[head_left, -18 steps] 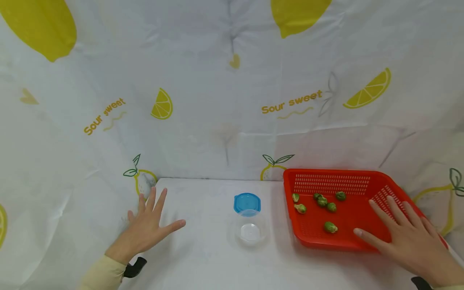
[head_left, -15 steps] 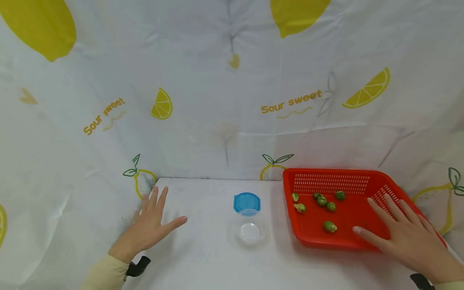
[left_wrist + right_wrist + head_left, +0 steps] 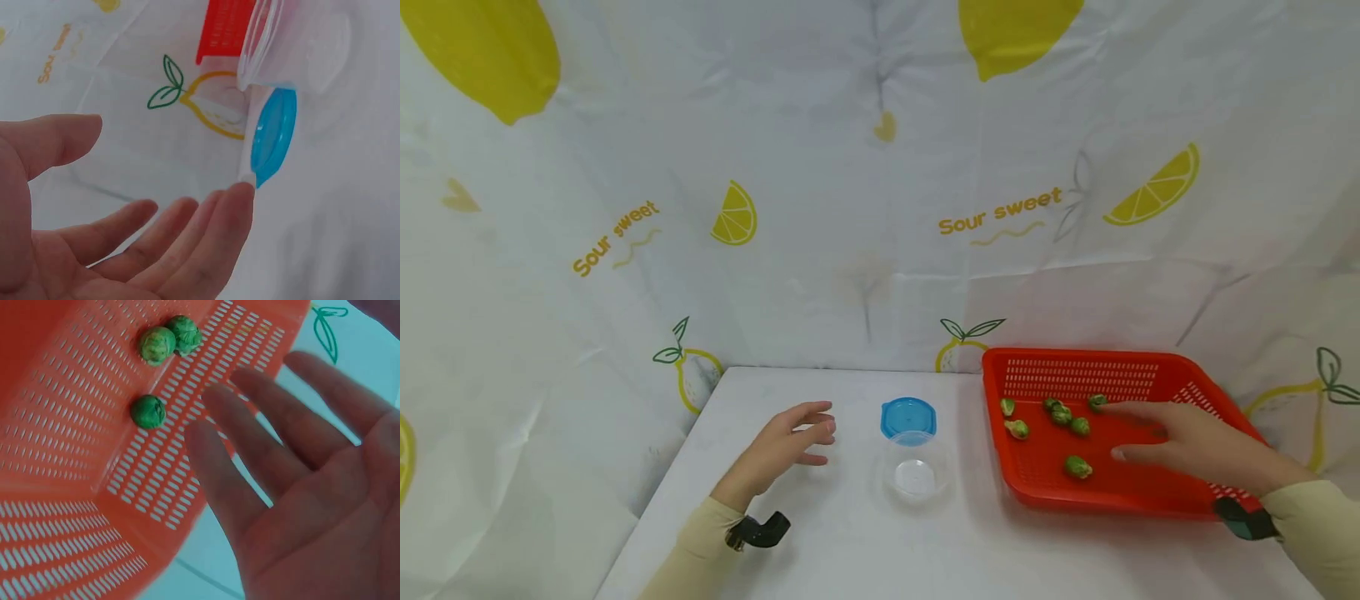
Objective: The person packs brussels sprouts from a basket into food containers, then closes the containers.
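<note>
Fronting blue lid (image 3: 908, 416): clear bowl (image 3: 914, 479) (sprouts (image 3: 1078, 467) in red basket (image 3: 1041, 468)); left fingers (image 3: 209, 256) loose, right fingers (image 3: 250, 440) spread.

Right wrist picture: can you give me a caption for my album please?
Bare fingers over a red basket, with three green Brussels sprouts showing inside.

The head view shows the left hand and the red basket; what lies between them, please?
In the head view, a clear plastic bowl and a blue lid lie between the left hand and red basket.
</note>
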`<action>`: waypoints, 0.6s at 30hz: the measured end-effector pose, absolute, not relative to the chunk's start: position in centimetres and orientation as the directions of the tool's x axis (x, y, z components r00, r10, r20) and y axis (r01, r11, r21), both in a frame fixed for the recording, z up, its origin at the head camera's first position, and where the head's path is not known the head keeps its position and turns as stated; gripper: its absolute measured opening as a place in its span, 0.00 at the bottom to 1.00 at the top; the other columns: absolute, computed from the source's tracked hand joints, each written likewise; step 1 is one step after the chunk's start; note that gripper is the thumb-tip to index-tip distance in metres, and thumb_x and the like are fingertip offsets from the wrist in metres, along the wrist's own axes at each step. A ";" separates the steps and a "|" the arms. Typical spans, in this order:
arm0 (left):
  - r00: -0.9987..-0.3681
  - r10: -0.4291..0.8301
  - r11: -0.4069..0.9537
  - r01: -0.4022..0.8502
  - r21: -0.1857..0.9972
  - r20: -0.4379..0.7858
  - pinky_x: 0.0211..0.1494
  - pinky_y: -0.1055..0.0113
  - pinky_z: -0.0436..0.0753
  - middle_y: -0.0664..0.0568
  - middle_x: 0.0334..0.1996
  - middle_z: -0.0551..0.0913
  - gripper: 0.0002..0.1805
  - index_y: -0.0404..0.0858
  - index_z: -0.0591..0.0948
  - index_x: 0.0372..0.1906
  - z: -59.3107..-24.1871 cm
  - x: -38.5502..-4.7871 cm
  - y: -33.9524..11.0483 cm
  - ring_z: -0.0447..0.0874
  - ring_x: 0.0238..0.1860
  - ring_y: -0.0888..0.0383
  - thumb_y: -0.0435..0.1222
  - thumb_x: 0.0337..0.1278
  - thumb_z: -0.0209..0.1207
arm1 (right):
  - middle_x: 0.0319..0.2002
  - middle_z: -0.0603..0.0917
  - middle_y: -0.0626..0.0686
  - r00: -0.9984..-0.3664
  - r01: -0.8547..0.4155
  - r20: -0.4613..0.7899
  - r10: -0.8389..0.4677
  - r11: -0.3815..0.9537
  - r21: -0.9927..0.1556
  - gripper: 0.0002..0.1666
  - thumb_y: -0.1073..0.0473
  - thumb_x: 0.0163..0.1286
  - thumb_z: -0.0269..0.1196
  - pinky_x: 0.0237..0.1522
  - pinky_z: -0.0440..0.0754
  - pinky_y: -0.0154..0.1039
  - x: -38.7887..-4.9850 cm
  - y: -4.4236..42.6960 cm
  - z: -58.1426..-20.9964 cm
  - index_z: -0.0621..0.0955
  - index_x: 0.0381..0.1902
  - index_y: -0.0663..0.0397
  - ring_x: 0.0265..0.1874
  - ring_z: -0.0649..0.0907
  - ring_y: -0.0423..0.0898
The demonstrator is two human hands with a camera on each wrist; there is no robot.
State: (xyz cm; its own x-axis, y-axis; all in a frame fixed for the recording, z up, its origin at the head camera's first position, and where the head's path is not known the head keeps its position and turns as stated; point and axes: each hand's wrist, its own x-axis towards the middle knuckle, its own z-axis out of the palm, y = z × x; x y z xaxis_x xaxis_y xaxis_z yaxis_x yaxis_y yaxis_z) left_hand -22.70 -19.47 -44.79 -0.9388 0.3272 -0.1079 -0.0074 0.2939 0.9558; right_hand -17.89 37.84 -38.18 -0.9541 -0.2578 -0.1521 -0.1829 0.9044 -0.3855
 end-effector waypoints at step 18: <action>-0.857 0.464 0.121 -0.190 0.974 -0.224 0.56 0.59 0.94 0.36 0.55 0.88 0.27 0.30 0.81 0.69 -49.1 -25.2 -14.5 0.93 0.49 0.54 0.44 0.76 0.66 | 0.62 0.88 0.56 -0.820 -0.067 -0.402 -0.408 0.765 -0.641 0.27 0.59 0.70 0.73 0.55 0.89 0.46 -24.4 37.8 -40.9 0.85 0.67 0.54 0.61 0.83 0.55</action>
